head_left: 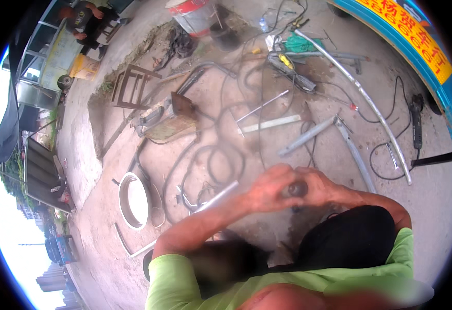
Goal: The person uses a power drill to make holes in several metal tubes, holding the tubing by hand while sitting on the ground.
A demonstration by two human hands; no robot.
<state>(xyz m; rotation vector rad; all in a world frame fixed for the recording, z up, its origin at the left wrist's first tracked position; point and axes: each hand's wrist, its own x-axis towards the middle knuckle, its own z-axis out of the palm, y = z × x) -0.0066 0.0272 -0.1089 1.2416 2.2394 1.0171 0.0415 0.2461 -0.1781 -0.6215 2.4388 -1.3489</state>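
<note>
Close together in front of my body, my left hand (273, 187) and my right hand (318, 187) are both closed, their fingers wrapped round a dark round-ended thing (295, 189). Only its blunt end shows between them; the rest is hidden, so its kind is unclear. Below the hands are my dark-clothed knees (345, 237). Just beyond the right hand lie grey metal bars (308, 137) joined at an angle. A flat pale bar (272, 124) and a thin T-shaped rod (262, 111) rest farther out on the ground.
Loose cables (226, 160) loop across the concrete near a worn metal box (169, 124). A white ring (122, 201) lies left; a long bent pipe (363, 93) and an angle grinder (417, 121) lie right. A blue vehicle (450, 98) borders the right; another person (84, 23) sits far left.
</note>
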